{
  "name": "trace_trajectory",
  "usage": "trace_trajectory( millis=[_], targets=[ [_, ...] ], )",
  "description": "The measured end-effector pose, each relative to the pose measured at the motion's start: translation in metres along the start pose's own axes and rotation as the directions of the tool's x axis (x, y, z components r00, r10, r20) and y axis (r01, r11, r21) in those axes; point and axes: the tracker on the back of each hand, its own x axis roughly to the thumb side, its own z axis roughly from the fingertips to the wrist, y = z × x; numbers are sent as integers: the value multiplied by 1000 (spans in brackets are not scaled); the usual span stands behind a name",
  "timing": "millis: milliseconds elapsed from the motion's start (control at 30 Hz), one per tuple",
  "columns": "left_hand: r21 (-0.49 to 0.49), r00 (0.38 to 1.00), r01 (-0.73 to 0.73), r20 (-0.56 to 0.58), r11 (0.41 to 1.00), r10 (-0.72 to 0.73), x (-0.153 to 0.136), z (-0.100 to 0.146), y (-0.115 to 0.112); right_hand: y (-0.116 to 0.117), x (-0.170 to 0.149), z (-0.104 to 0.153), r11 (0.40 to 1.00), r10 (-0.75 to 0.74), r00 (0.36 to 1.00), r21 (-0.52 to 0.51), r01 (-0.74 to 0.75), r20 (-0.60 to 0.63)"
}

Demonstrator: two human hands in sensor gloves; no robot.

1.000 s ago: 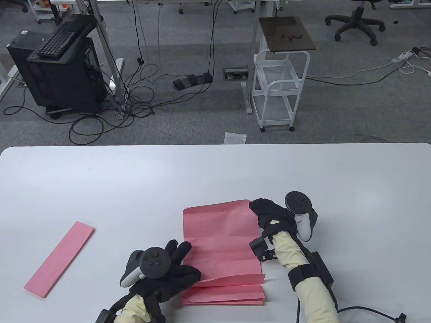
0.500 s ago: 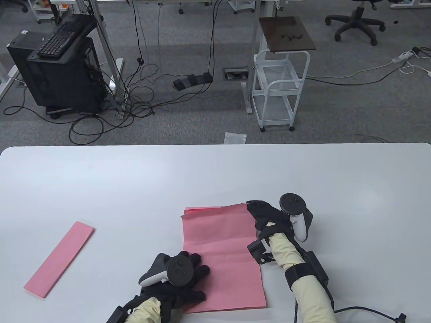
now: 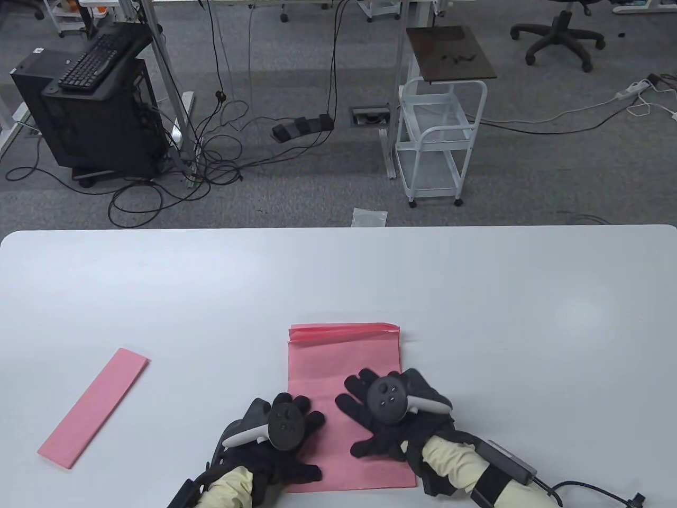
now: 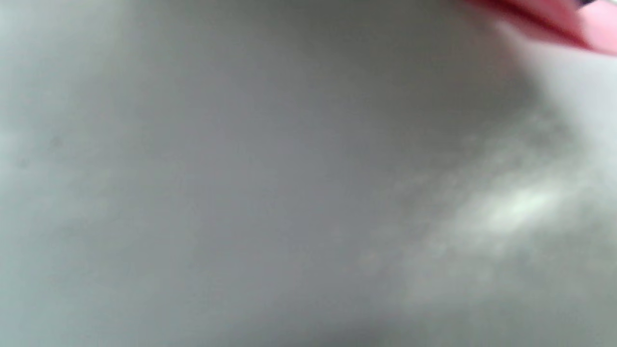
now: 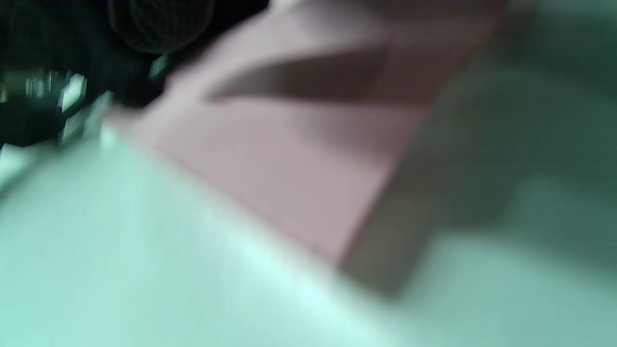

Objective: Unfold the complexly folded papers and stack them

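Note:
A pink paper (image 3: 338,365) lies opened out near the table's front edge, with its far end still folded into a narrow band (image 3: 344,333). My left hand (image 3: 296,423) rests flat with spread fingers on the paper's near left part. My right hand (image 3: 370,418) rests flat with spread fingers on its near right part. A second pink paper (image 3: 95,407), folded into a long strip, lies at the left. The right wrist view shows blurred pink paper (image 5: 289,159) on the table. The left wrist view shows a blurred pink edge (image 4: 554,24) at the top right.
The white table (image 3: 476,296) stretches wide behind and to the right of the papers. Beyond its far edge is the floor with a white cart (image 3: 439,143), cables and a black computer stand (image 3: 90,106).
My right hand let go of the paper's far right corner and came down onto its near right part. The far end folded back into a band. My left hand stayed on the near left.

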Motion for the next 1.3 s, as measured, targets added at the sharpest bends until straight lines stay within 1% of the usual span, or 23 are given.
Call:
trace_trajectory(
  millis=[67, 100, 133, 167, 233, 367, 467, 567, 600, 667, 733, 767, 800, 900, 967, 1000, 1133, 1200, 1300],
  targets=[
    [-9, 1000, 4, -7, 1000, -4, -1, 0, -1, 15, 2, -4, 998, -4, 1000, 65, 6, -24],
    [-14, 1000, 4, -12, 1000, -4, -1, -1, -2, 18, 0, -5, 997, -4, 999, 77, 7, -41],
    [-16, 1000, 2, -17, 1000, -3, -1, -1, -2, 18, -4, -2, 998, -38, 999, 44, 39, -29],
    [-16, 1000, 2, -18, 1000, -2, -1, -1, -2, 19, -7, -1, 997, -68, 997, 15, 69, -45],
    [-17, 1000, 1, -23, 1000, -1, -1, 0, -2, 22, -26, 13, 996, -88, 992, 12, 89, -91],
    [-17, 1000, -1, -25, 1000, 1, -1, 0, -2, 26, -55, 41, 988, -151, 973, -25, 149, -177],
    [-17, 1000, -2, -25, 1000, 1, -1, 0, -2, 29, -65, 52, 986, -168, 964, -38, 163, -208],
    [-18, 1000, -1, -24, 1000, 1, -1, 0, -2, 26, -62, 51, 987, -160, 965, -28, 157, -206],
    [-19, 1000, 0, -25, 1000, 0, -1, 0, -2, 23, -57, 50, 988, -155, 969, -41, 150, -191],
    [-19, 1000, 1, -25, 1000, -1, -1, 0, -2, 14, -42, 46, 993, -91, 987, -83, 80, -131],
    [-21, 1000, 1, -25, 1000, -2, -1, 0, -2, 8, -27, 34, 993, -82, 994, -95, 75, -72],
    [-21, 1000, 2, -24, 1000, -2, -1, 0, -2, 6, -22, 28, 994, -75, 996, -81, 71, -56],
    [-22, 1000, 2, -24, 1000, -3, -1, 0, -2, 5, -17, 17, 997, -67, 997, -47, 65, -36],
    [-25, 1000, 4, -25, 1000, -5, -1, 0, -2, 5, -12, -4, 998, -63, 997, 16, 63, -33],
    [-26, 1000, 5, -25, 1000, -5, -1, 0, -2, 1, -19, -12, 999, -30, 998, 24, 32, -63],
    [-27, 1000, 5, -24, 1000, -5, 0, 0, -2, -2, -25, -14, 999, -40, 997, 30, 42, -67],
    [-28, 1000, 7, -22, 1000, -7, 0, -1, -2, -20, -61, -13, 989, -146, 969, -30, 142, -201],
    [-28, 1000, 7, -21, 1000, -8, 0, -1, -2, -29, -86, -10, 974, -225, 934, -86, 209, -277],
    [-28, 1000, 8, -20, 1000, -8, 0, -1, -2, -35, -106, -6, 951, -306, 895, -144, 273, -324]
  ],
)
